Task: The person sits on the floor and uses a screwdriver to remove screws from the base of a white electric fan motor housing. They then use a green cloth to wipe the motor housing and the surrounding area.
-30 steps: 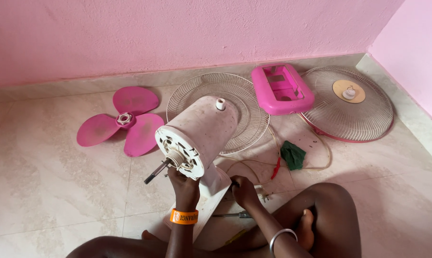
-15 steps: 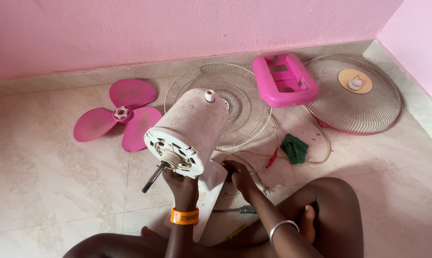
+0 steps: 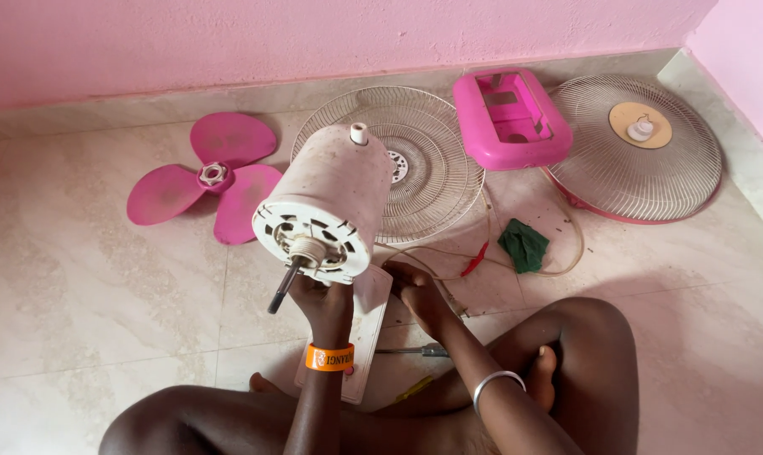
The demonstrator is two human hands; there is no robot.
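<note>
The dusty white fan motor housing (image 3: 331, 198) is tilted, its metal shaft (image 3: 284, 289) pointing down-left.

The person is wearing no sleeves; both forearms are showing bare down to the hands, and the legs and feet are bare too, with no shoes or socks showing. The left hand (image 3: 324, 297) is carrying an orange band (image 3: 330, 357) around its wrist, a flat strip with dark lettering running along it; the right hand (image 3: 417, 292) is wearing a thin silver bangle (image 3: 498, 385) further up the forearm, plain, round and shining; no rings or gloves are showing on either hand.
</note>
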